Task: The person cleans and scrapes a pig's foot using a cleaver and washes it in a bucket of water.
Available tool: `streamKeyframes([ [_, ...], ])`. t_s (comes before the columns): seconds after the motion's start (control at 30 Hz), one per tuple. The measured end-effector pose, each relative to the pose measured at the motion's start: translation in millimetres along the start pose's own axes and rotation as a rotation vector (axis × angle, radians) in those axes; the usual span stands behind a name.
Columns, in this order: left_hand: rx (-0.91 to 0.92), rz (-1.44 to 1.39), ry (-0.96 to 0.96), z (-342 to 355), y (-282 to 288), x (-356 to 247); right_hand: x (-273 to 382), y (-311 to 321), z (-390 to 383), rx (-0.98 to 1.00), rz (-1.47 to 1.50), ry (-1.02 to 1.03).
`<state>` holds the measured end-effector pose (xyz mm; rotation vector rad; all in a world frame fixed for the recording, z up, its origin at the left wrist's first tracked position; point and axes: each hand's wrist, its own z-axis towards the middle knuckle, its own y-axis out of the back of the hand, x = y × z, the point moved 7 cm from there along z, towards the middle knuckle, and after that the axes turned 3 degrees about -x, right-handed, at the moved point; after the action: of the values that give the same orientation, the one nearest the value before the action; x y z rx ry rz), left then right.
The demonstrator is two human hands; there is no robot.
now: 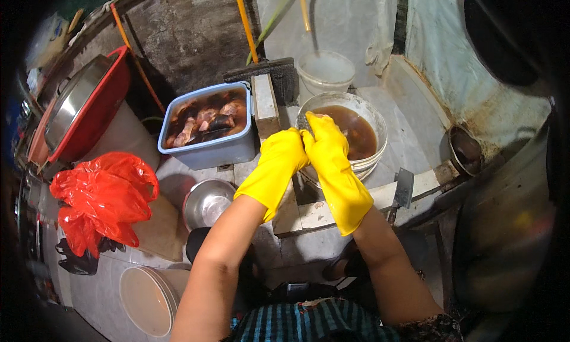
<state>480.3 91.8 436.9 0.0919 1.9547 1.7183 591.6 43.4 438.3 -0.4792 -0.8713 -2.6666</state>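
Head view showed the left hand [283,152] and right hand [326,140], in long yellow rubber gloves [345,193], close together at the left side of a round white plastic bucket [364,165]. It stood right of a blue boxy plastic tub [208,155], looked dirty and held muddy brown water [358,137]. Both hands were curled; whether they gripped anything, I couldn't tell.

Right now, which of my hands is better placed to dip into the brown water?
Probably your right hand: it reaches over the bucket, right beside the brown water. Your left hand is further left, toward the blue tub. What they grip is unclear.
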Motion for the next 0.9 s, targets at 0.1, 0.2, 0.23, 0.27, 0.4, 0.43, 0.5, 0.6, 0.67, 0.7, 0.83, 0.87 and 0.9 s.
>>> streamKeyframes([
  [0.1, 0.070, 0.042, -0.004, -5, 5, 3, -22, -18, 24, 0.186, -0.156, -0.205],
  [0.2, 0.121, 0.004, -0.023, -1, 13, -14, -108, -21, 40, 0.080, -0.320, -0.218],
  [0.23, 0.130, -0.038, -0.006, 1, 14, -1, -126, -20, 36, 0.155, -0.349, -0.303],
  [0.27, 0.140, -0.090, 0.006, 4, 10, 12, -134, -14, 33, 0.231, -0.388, -0.384],
  [0.4, 0.393, -0.799, 0.044, 7, -15, 25, -156, -2, 3, 0.813, -0.484, -0.658],
  [0.43, 0.418, -0.873, 0.078, 7, -18, 25, -156, -5, -2, 0.909, -0.501, -0.625],
  [0.5, 0.473, -0.989, 0.128, 6, -27, 22, -157, -7, -13, 1.096, -0.536, -0.558],
  [0.6, 0.498, -1.081, 0.157, 7, -36, 15, -128, 30, 10, 0.739, -0.443, -0.549],
  [0.67, 0.460, -1.117, 0.217, 6, -38, 32, -74, 46, 27, 0.481, -0.140, -0.531],
  [0.7, 0.537, -1.105, 0.150, 15, -46, 40, -51, 52, 32, 0.379, 0.041, -0.508],
  [0.83, 0.532, -1.134, 0.152, 5, -36, 20, -2, 27, 27, 0.421, -0.012, -0.171],
  [0.87, 0.518, -1.082, 0.136, 2, -27, 16, 8, 22, 36, 0.461, -0.110, -0.172],
  [0.9, 0.490, -1.029, 0.144, -3, -20, 22, 14, 10, 44, 0.512, -0.187, -0.164],
])
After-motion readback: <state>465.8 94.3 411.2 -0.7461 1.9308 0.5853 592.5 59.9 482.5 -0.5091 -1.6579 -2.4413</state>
